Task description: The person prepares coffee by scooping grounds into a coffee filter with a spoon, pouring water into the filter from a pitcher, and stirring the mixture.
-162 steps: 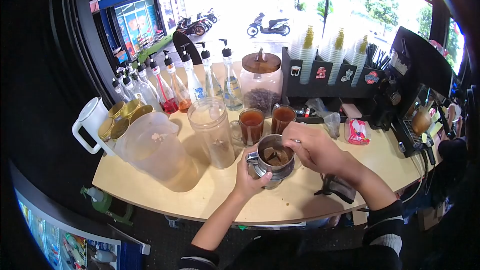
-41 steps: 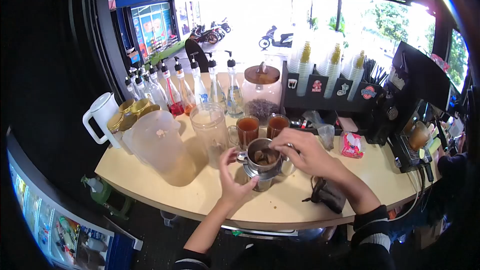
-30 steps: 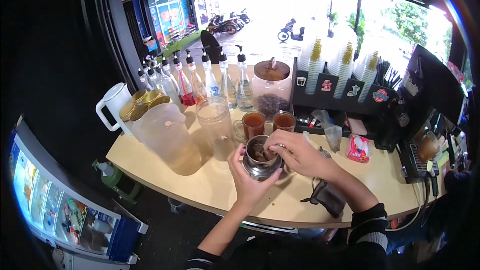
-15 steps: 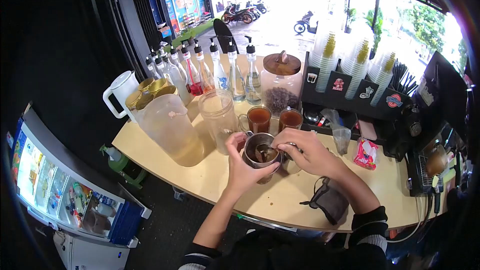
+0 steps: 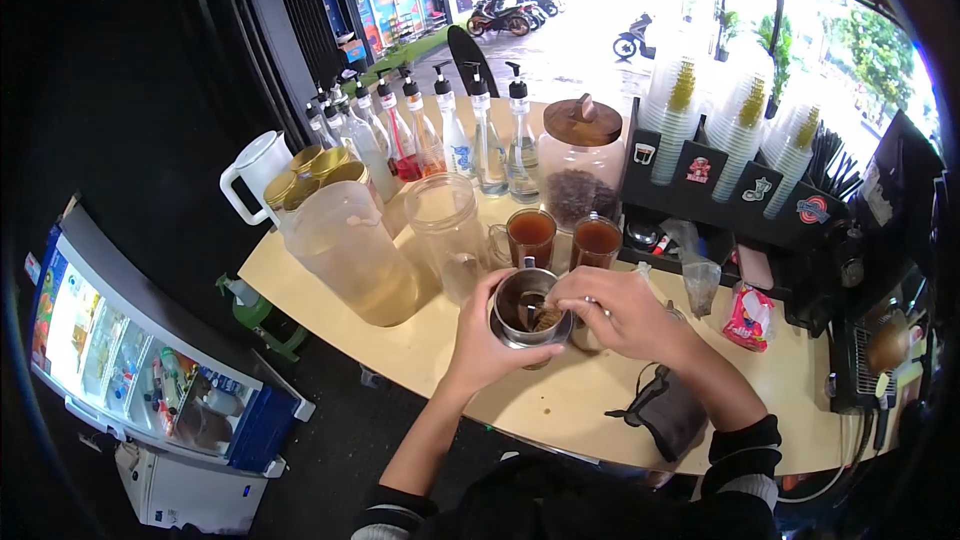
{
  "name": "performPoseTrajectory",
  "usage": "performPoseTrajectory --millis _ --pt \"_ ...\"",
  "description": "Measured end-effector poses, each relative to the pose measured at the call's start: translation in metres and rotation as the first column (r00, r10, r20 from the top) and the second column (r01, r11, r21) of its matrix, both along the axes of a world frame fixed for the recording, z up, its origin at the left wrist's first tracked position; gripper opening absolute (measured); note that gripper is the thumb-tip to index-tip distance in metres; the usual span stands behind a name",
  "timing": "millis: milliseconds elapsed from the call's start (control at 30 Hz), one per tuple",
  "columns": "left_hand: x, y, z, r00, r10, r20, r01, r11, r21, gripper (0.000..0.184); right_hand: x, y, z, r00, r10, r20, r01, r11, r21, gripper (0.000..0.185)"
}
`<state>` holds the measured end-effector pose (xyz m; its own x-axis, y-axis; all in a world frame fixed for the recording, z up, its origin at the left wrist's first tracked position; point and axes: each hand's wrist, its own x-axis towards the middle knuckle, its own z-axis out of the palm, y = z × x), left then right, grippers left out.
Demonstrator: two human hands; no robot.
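A small metal cup [image 5: 510,302] with dark liquid and brown grounds inside stands on a metal saucer-like base near the counter's front. My left hand [image 5: 488,340] is wrapped round its left and front side. Over the cup's right rim, my right hand [image 5: 625,312] is closed in a pinch on a thin utensil, mostly hidden by the fingers, that reaches into the cup. Just behind are two glass mugs of reddish-brown drink, the left mug [image 5: 531,237] and the right mug [image 5: 596,243]. An open clear jar [image 5: 443,230] stands to the left.
On the wooden counter [image 5: 400,352] are a large frosted pitcher [image 5: 350,255], a white jug [image 5: 262,172], pump bottles [image 5: 490,155], a lidded jar [image 5: 580,175], a cup rack [image 5: 700,175], a pink packet [image 5: 748,318] and a dark cloth pouch [image 5: 665,410]. A coffee machine [image 5: 865,360] is at right.
The view has swung left, bringing more of the fridge in. My left fingers, spread beside the cup earlier, now wrap round it. My right hand stays over the cup, and the grounds inside have shifted.
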<state>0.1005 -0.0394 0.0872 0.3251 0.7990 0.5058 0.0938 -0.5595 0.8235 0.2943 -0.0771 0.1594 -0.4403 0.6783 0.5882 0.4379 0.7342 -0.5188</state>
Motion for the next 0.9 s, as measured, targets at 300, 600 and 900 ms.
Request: performPoseTrajectory --millis 300,600,900 --pt "0.005 0.001 0.005 0.998 -0.042 0.05 0.046 0.995 -0.085 0.074 -0.004 0.004 0.001 1.0 -0.028 -0.002 0.028 0.999 -0.02 0.013" --pt "-0.003 0.004 0.012 0.98 -0.181 0.086 0.189 0.977 -0.103 0.078 -0.006 -0.004 0.003 1.0 0.008 0.011 -0.008 0.998 0.058 0.015" --pt "-0.01 0.015 0.025 0.961 -0.276 0.004 0.276 0.961 0.03 0.079 -0.011 -0.016 0.009 1.0 0.01 0.011 -0.011 0.999 0.039 0.018"
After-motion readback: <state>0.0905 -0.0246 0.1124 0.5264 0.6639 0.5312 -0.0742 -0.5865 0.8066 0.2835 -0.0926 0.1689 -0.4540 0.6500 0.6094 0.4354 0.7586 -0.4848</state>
